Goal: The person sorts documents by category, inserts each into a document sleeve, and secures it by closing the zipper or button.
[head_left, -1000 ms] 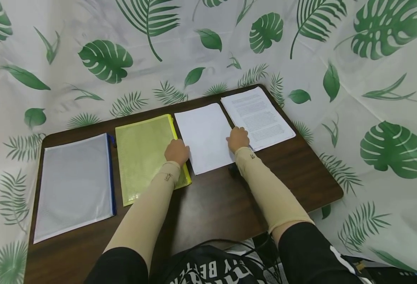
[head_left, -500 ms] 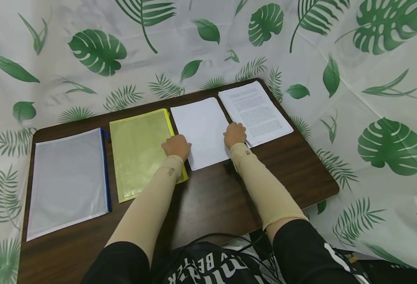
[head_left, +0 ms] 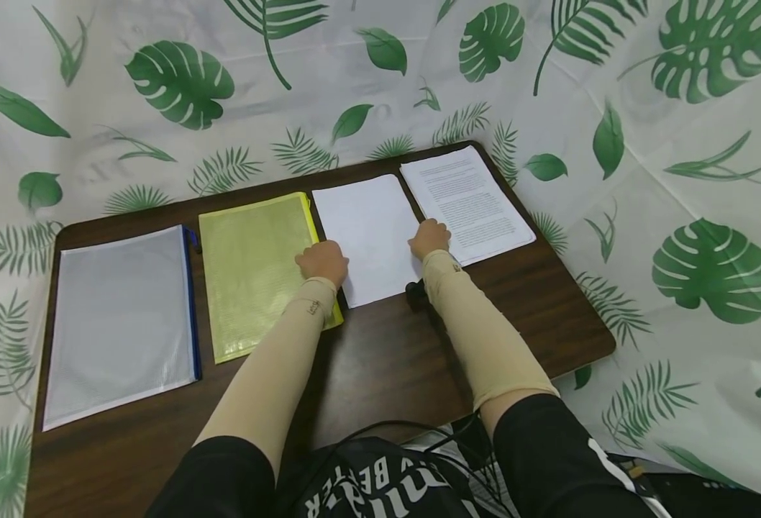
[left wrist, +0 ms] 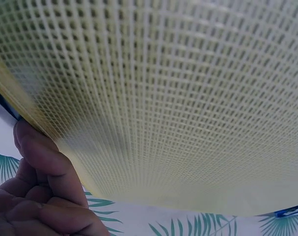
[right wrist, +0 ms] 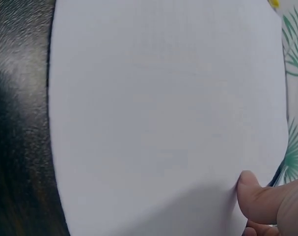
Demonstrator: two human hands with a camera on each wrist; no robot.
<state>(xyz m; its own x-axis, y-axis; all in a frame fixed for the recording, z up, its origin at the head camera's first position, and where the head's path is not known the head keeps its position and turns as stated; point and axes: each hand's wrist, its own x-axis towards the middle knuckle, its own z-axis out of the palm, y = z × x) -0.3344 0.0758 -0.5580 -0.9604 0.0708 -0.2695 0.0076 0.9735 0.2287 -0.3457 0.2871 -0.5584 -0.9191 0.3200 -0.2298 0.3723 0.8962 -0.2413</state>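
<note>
White paper [head_left: 366, 234] lies between a yellow mesh zip folder [head_left: 251, 273] and printed pages [head_left: 471, 205]. My left hand [head_left: 324, 260] is at the paper's left edge, over the folder's zip side, its thumb reaching onto the paper. In the left wrist view its curled fingers [left wrist: 50, 172] show beside the folder's mesh. At the right edge, my right hand [head_left: 429, 238] holds the paper. The right wrist view shows its thumb [right wrist: 259, 201] on the white surface, with a curled finger partly hidden beneath.
A clear mesh folder [head_left: 121, 324] with a blue zip edge lies at the left of the dark wooden table [head_left: 380, 367]. A small black object [head_left: 414, 295] sits by the right wrist. Behind hangs a leaf-print curtain [head_left: 277, 108]. A black cable [head_left: 387, 426] runs near the lap.
The head view has tilted and shifted slightly. Both hands stay at the two sides of the white paper, and the folders and pages keep their places.
</note>
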